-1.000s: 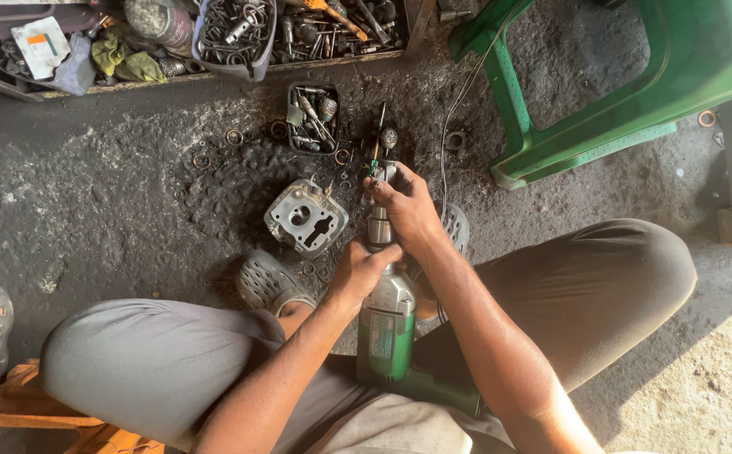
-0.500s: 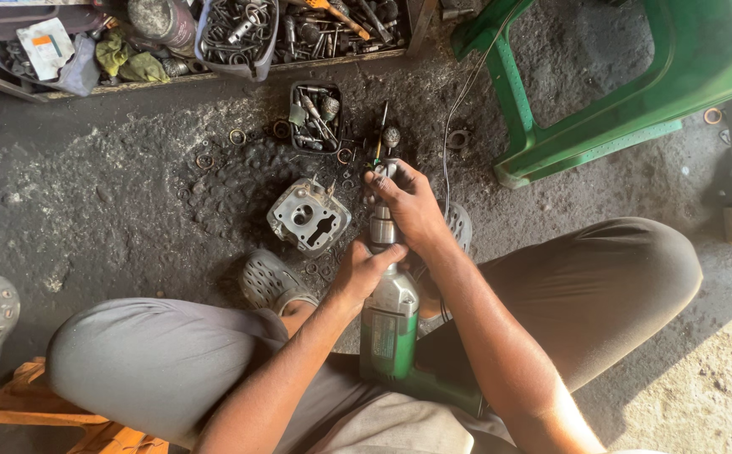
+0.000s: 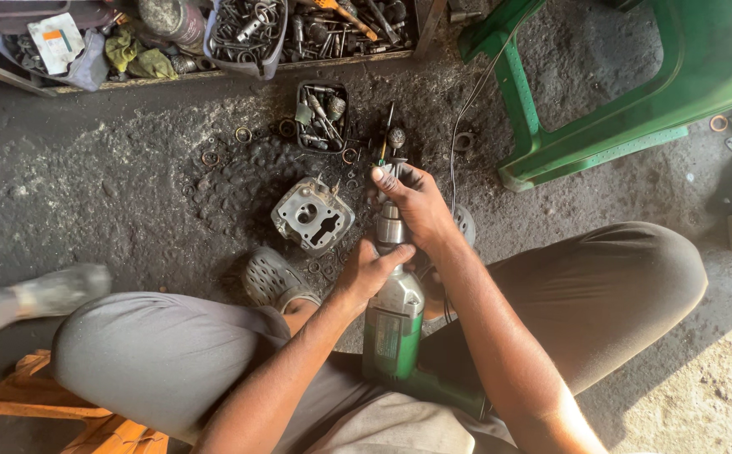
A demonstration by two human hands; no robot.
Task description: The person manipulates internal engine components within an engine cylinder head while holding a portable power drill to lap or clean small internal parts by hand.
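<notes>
A green and grey electric drill [image 3: 395, 324] lies across my lap, its metal chuck [image 3: 391, 223] pointing away from me. My left hand [image 3: 366, 271] grips the front of the drill body just behind the chuck. My right hand [image 3: 416, 206] is closed over the chuck's tip, fingers wrapped around its end. A grey metal engine cylinder head [image 3: 311, 214] rests on the dirty floor just left of the chuck, apart from both hands. Whatever sits in the chuck's end is hidden by my right hand.
A small black tray of bolts and bits [image 3: 322, 116] sits beyond the cylinder head. Bins of metal parts [image 3: 248, 25] line the far edge. A green plastic stool [image 3: 626, 92] stands at the right. My sandal [image 3: 269, 277] is beneath the head; an orange stool [image 3: 13, 412] is under me.
Both hands stay on the drill and chuck with barely any shift. The shoe at the left edge has moved a little to the right.
</notes>
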